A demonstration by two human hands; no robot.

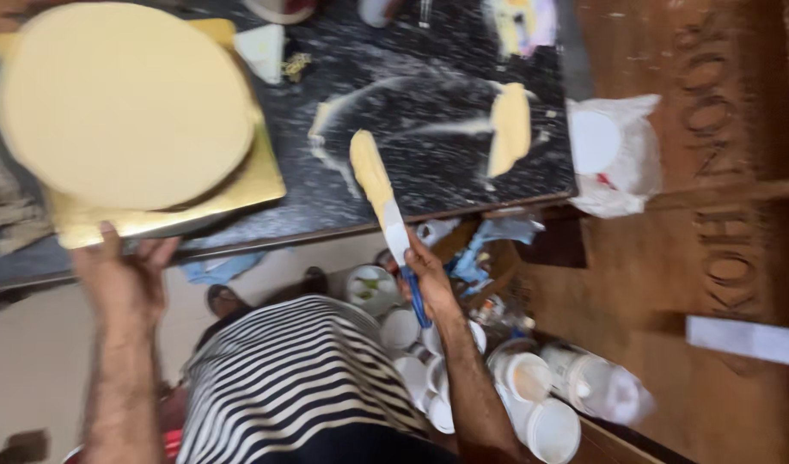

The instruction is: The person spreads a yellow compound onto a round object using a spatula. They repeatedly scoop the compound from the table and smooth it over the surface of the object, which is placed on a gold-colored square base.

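Head view, blurred by motion; I log from the left edge across.

Far left: round cake [124, 103] coated in pale yellow cream, top flat and smooth. It sits on a square gold board [257, 176] that overhangs the near edge of the dark worktop [429, 77].

Left hand [124, 275]: raised under the near edge of the gold board, fingers curled up against its rim, thumb at the board's lower edge. I read this as a grasp on the board, though blur hides the fingertips.

Centre, low: my striped apron or shirt [300, 378], black and white bands.

Centre: streaks of cream and white dusting smeared over the worktop. A palette knife [382, 193] angles up and left over the near edge; its blade is loaded with yellow cream and its blue handle runs down into the palm.

Right hand [429, 279]: fingers closed round the knife's handle, firm grip, held just below the worktop's edge.

Right of the blade: a lump of yellow cream [508, 129] lying on the worktop, well apart from the cake.

Further right: a white plastic bag [622, 155] at the worktop's corner.

Lower right: a cluster of white tubs [532, 387] on the floor.
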